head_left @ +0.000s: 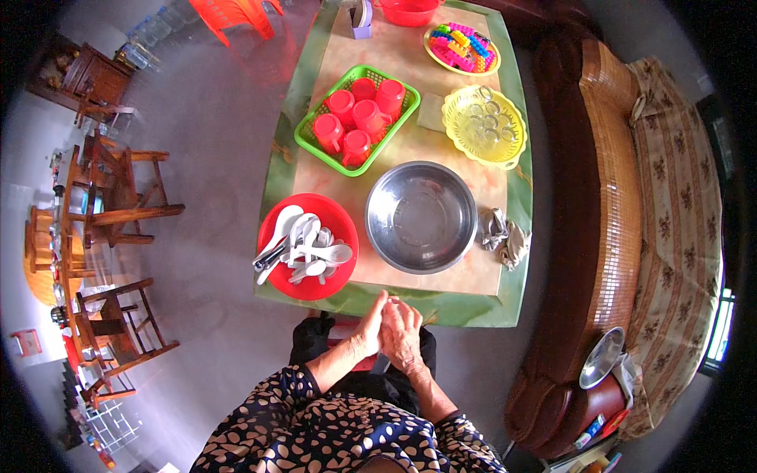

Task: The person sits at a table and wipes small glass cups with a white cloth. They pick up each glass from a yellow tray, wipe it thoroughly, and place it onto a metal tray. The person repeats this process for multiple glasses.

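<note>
Just off the table's near edge my two hands are clasped together above my lap. The fingers of my right hand (402, 335) fold over my left hand (370, 325), whose fingers are mostly hidden behind it. Both look closed, and no object shows in them. Ahead of them on the table stands a bare steel basin (421, 214). To its left is a red round tray (348, 276) heaped with white spoons (306, 240). Farther off, a green basket (306, 143) holds several red mugs (369, 117).
Crumpled grey cloths (514, 244) lie right of the basin. A yellow colander (514, 150) holds several clear glasses; beyond are a bowl of toy bricks (461, 47) and a red basin (410, 11). Wooden chairs (130, 197) stand left, a brown sofa (579, 236) right.
</note>
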Demonstrator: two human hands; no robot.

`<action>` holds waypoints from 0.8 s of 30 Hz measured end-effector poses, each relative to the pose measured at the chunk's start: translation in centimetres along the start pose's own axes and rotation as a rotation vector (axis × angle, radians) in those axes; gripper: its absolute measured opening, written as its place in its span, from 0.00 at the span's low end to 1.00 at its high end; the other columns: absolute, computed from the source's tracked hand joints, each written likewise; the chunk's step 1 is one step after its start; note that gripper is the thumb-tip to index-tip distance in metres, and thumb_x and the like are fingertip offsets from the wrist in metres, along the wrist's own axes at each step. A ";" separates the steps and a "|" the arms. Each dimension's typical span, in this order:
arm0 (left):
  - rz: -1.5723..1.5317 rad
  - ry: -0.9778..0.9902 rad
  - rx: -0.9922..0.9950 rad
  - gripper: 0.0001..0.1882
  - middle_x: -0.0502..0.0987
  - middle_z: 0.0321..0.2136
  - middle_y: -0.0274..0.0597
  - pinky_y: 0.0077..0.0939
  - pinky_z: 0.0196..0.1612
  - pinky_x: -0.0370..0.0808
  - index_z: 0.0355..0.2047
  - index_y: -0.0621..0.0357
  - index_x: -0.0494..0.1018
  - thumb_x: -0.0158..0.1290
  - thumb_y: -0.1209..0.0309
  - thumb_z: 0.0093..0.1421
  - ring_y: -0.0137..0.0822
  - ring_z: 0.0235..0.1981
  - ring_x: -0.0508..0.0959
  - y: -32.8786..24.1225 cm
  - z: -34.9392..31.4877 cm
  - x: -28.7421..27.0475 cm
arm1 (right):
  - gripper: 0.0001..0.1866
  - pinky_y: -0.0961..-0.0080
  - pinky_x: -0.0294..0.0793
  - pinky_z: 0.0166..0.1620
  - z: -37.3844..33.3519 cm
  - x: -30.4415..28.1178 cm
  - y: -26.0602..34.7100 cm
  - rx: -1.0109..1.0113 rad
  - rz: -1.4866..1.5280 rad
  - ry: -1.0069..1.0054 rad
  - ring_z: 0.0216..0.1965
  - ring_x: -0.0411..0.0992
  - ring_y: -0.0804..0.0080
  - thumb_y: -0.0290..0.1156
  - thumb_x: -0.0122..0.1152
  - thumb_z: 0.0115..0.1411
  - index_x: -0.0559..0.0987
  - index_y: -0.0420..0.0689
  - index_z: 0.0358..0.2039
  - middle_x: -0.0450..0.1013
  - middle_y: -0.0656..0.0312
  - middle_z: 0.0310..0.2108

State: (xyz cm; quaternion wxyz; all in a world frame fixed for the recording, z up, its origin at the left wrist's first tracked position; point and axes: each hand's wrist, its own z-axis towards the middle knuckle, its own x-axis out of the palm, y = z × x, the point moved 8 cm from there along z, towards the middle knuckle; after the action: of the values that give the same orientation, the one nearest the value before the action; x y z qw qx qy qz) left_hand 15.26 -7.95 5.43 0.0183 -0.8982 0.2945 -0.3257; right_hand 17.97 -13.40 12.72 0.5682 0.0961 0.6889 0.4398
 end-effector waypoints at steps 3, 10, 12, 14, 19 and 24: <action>-0.091 0.133 -0.024 0.21 0.69 0.44 0.35 0.27 0.53 0.64 0.46 0.50 0.66 0.51 0.52 0.58 0.29 0.48 0.68 1.3 0.3 1.8 | 0.22 0.54 0.61 0.50 0.4 -1.3 -1.7 0.029 -0.011 -0.073 0.48 0.60 0.48 0.25 0.52 0.51 0.68 0.42 0.49 0.63 0.45 0.48; 0.096 0.150 -0.200 0.33 0.65 0.53 0.40 0.36 0.51 0.65 0.58 0.49 0.56 0.46 0.45 0.58 0.36 0.50 0.68 1.5 -0.7 3.4 | 0.17 0.60 0.69 0.42 1.0 -2.2 -7.3 0.182 0.242 -0.221 0.40 0.67 0.48 0.23 0.49 0.53 0.72 0.44 0.45 0.67 0.48 0.40; 0.192 0.072 -0.171 0.33 0.67 0.51 0.42 0.35 0.45 0.69 0.56 0.50 0.59 0.49 0.45 0.56 0.38 0.46 0.71 2.0 -0.3 2.1 | 0.13 0.63 0.70 0.40 0.6 -3.6 -9.3 0.321 0.209 -0.301 0.37 0.69 0.50 0.24 0.49 0.55 0.74 0.44 0.41 0.69 0.49 0.38; 0.256 0.022 -0.196 0.33 0.69 0.49 0.43 0.34 0.42 0.71 0.55 0.50 0.60 0.50 0.46 0.56 0.39 0.45 0.72 2.7 0.5 -0.1 | 0.12 0.64 0.70 0.38 -0.6 -5.0 -12.2 0.413 0.188 -0.366 0.35 0.69 0.52 0.22 0.50 0.53 0.75 0.44 0.39 0.68 0.49 0.37; 0.335 -0.177 -0.159 0.23 0.75 0.38 0.41 0.29 0.32 0.74 0.46 0.50 0.67 0.52 0.51 0.56 0.35 0.35 0.76 3.1 2.3 -5.2 | 0.07 0.71 0.68 0.29 -2.4 -6.7 -18.9 0.619 0.399 -0.358 0.24 0.68 0.66 0.30 0.56 0.51 0.77 0.42 0.29 0.69 0.57 0.24; 0.313 -0.248 -0.127 0.19 0.76 0.36 0.41 0.29 0.32 0.73 0.42 0.52 0.68 0.53 0.55 0.56 0.36 0.34 0.77 2.9 3.8 -6.6 | 0.19 0.78 0.67 0.20 -1.1 -6.9 -21.2 0.830 0.647 -0.257 0.16 0.65 0.79 0.41 0.58 0.55 0.76 0.34 0.24 0.70 0.63 0.16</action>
State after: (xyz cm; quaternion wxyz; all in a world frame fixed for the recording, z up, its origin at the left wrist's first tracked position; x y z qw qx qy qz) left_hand 11.96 -7.36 -2.02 0.0482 -0.8742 0.4456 -0.1866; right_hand 27.09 -30.88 2.35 0.3978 0.5727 0.6648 0.2680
